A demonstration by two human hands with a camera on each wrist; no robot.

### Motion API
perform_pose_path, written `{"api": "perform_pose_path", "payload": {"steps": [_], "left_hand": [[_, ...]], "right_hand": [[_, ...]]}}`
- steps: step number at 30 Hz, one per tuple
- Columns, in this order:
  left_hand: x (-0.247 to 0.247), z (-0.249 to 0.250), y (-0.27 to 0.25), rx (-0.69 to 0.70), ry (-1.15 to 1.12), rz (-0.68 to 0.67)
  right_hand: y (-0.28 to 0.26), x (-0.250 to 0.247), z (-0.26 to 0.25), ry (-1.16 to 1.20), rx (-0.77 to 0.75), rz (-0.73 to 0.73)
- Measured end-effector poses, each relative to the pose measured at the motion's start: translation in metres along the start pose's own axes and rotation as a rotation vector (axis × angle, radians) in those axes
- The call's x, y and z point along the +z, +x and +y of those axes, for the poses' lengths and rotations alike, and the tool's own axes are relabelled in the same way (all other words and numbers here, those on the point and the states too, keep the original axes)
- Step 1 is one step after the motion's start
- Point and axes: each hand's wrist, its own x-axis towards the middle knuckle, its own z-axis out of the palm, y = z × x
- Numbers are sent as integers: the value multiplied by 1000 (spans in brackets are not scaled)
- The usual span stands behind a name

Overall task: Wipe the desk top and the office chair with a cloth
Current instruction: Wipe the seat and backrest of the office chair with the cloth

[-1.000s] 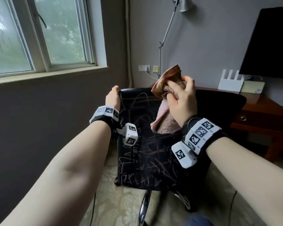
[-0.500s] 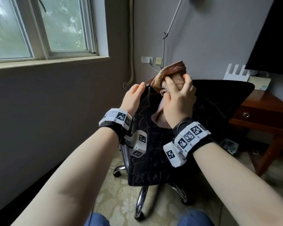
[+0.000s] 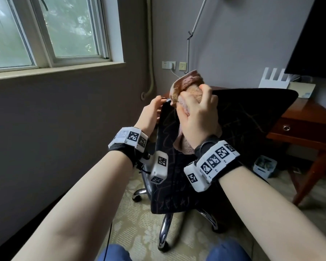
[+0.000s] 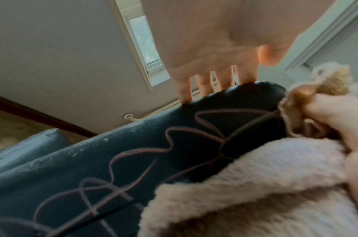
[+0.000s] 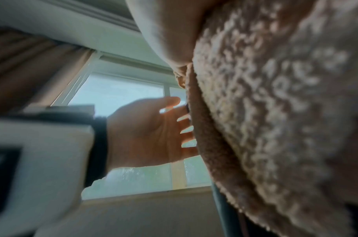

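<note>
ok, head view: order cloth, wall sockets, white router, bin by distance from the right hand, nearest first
1. cloth: gripped in the right hand, on the chair back.
2. wall sockets: up-left, on the far wall.
3. Bin, low right under the desk, and white router, upper right: too close to call.

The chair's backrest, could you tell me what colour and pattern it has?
The backrest is black with thin pinkish scribbled lines, clearest in the left wrist view.
</note>
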Motion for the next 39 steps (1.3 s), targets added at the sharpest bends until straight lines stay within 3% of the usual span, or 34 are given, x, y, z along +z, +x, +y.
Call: {"api": "perform_pose_path", "payload": {"steps": [5,11,18,27,29,31,34,39], "left_hand": [[-9,1,-6,-56,-78,74],[0,6,-15,-42,-23,6],[4,5,-23,-15,-59,28],[4,6,-25,-21,-60,9],[3,7,-22,-36,-73,2],[4,8,-21,-41,-56,-9],[4,9,-20,-32,-53,-7],[6,5,-17,-36,-82,-8]], "right_hand": [[-12,17,-18,-24,-213,-22],[-20,17,11,-167,-453,-30],[-24,16,7,-197,-407,-48],[-32,15,2,-255,-459,-89],[-44,14,3,-266,-527,-149],[-60,17,9,-324,-598,-306],[-73,19,8,-309,-522,-558],[-63,-7,6,-7,-374,-336]]}}
